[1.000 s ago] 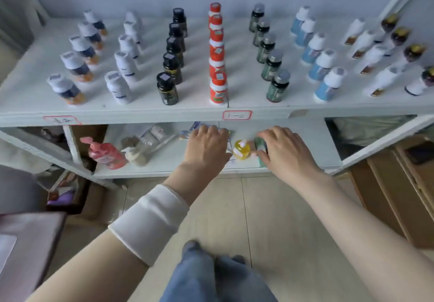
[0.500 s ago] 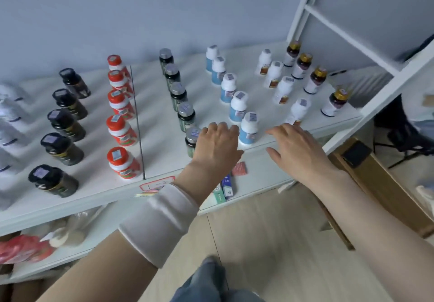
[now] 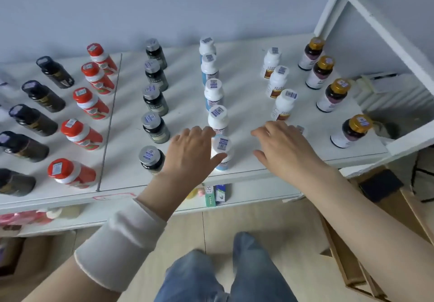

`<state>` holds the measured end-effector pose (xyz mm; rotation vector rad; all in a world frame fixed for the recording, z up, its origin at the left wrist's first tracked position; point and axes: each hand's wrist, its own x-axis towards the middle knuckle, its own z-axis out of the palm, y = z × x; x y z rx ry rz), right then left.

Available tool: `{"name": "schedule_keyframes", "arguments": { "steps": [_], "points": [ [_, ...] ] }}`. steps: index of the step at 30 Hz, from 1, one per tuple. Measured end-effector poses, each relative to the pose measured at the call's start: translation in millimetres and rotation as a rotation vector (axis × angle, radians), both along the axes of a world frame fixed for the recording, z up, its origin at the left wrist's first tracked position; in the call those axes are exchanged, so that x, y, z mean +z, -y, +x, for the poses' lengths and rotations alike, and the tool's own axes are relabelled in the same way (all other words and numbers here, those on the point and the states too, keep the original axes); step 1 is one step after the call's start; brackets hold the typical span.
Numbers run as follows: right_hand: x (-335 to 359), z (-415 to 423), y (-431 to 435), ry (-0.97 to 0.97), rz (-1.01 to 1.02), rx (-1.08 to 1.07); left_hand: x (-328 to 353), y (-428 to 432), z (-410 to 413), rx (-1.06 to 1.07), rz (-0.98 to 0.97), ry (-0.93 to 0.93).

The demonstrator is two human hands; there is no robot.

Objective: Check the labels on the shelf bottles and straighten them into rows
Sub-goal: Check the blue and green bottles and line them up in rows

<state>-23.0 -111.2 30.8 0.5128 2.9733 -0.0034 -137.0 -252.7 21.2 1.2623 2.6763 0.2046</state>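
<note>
Rows of bottles stand on the white top shelf (image 3: 246, 104): black bottles at the left, red-capped bottles (image 3: 81, 135), grey-capped dark bottles (image 3: 152, 128), white-and-blue bottles (image 3: 217, 118), white bottles with brown labels (image 3: 283, 103) and gold-capped bottles (image 3: 352, 131) at the right. My left hand (image 3: 190, 156) hovers with straight fingers over the front of the shelf, its thumb against the nearest white-and-blue bottle (image 3: 222, 152). My right hand (image 3: 281, 149) is spread flat further right, covering most of a white bottle whose cap (image 3: 301, 129) peeks out behind the fingers.
A white rack post (image 3: 385, 34) slants up at the right. The lower shelf (image 3: 253, 195) holds small boxes (image 3: 215, 195) and a pink pouch (image 3: 23, 217). Wooden boards (image 3: 352, 266) lie on the floor at the right. My jeans-clad legs (image 3: 223, 276) are below.
Both hands rose from the lower shelf to the top shelf's front edge. The view swung right, and the hands now sit around the front white-and-blue bottle.
</note>
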Motion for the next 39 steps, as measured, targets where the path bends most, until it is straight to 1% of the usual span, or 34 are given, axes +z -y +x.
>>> {"name": "schedule_keyframes", "arguments": {
  "steps": [3, 7, 9, 10, 11, 12, 13, 14, 15, 17, 18, 19, 20, 21, 24, 26, 28, 30, 31, 32, 34, 36, 37, 39],
  "points": [
    [-7.7, -8.1, -11.0, 0.001, -0.026, 0.081, -11.0, -6.4, 8.1, 0.078, 0.029, 0.027],
    [-21.5, -12.9, -21.9, 0.017, -0.059, 0.124, -20.2, -17.9, 14.6, 0.174, 0.091, 0.097],
    [-30.0, -12.9, -24.1, 0.029, -0.092, 0.140, -25.6, -19.0, 15.1, 0.213, 0.163, 0.133],
    [-34.8, -11.5, -24.7, -0.010, -0.150, 0.125, -28.3, -17.7, 14.9, 0.234, 0.239, 0.164],
    [-37.9, -9.7, -24.4, -0.085, -0.260, 0.069, -29.7, -15.0, 14.2, 0.268, 0.345, 0.212],
    [-38.4, -7.5, -23.2, -0.176, -0.422, -0.022, -28.6, -11.9, 13.5, 0.316, 0.466, 0.281],
    [-37.9, -6.2, -20.8, -0.265, -0.618, -0.130, -25.6, -8.3, 13.3, 0.366, 0.580, 0.373],
    [-36.5, -4.7, -18.0, -0.315, -0.832, -0.231, -21.4, -4.7, 13.8, 0.403, 0.681, 0.494],
    [-33.5, -3.0, -14.5, -0.326, -1.057, -0.306, -17.5, -1.8, 15.1, 0.419, 0.775, 0.638],
    [-29.3, 2.3, -8.6, -0.336, -1.497, -0.377, -11.2, 1.6, 20.2, 0.422, 0.927, 0.902],
    [-26.7, 5.1, -5.7, -0.349, -1.659, -0.387, -9.3, 3.1, 23.2, 0.426, 0.974, 0.985],
    [-24.8, 7.5, -3.3, -0.375, -1.747, -0.376, -8.3, 4.0, 26.1, 0.430, 1.007, 1.044],
    [-24.0, 9.5, -0.8, -0.414, -1.765, -0.347, -8.1, 4.8, 28.5, 0.434, 1.023, 1.078],
    [-24.0, 11.2, 1.7, -0.461, -1.730, -0.311, -8.1, 5.4, 30.4, 0.433, 1.027, 1.091],
    [-27.1, 15.4, 9.0, -0.572, -1.524, -0.172, -5.2, 5.5, 31.8, 0.441, 1.026, 1.078],
    [-28.0, 17.4, 14.3, -0.623, -1.492, -0.139, -3.1, 5.4, 28.9, 0.437, 1.038, 1.067],
    [-26.5, 17.8, 17.7, -0.644, -1.574, -0.216, -2.1, 8.1, 25.4, 0.364, 1.065, 1.044],
    [-21.8, 17.6, 17.8, -0.600, -1.781, -0.373, -4.6, 14.3, 22.2, 0.235, 1.082, 1.016],
    [-20.5, 18.5, 17.2, -0.577, -1.852, -0.406, -5.8, 17.2, 21.9, 0.189, 1.083, 1.025],
    [-20.7, 19.8, 16.0, -0.570, -1.867, -0.397, -6.4, 19.4, 22.3, 0.167, 1.077, 1.051],
    [-22.1, 22.8, 15.3, -0.597, -1.783, -0.321, -6.4, 20.2, 24.0, 0.187, 1.058, 1.110],
    [-23.4, 25.5, 17.6, -0.608, -1.680, -0.213, -4.6, 17.8, 25.5, 0.249, 1.082, 1.145],
    [-23.5, 26.1, 19.5, -0.607, -1.661, -0.185, -3.7, 16.5, 25.5, 0.280, 1.105, 1.146],
    [-24.9, 25.5, 22.5, -0.624, -1.673, -0.196, -2.8, 15.1, 24.4, 0.296, 1.149, 1.154]
  ]
}}
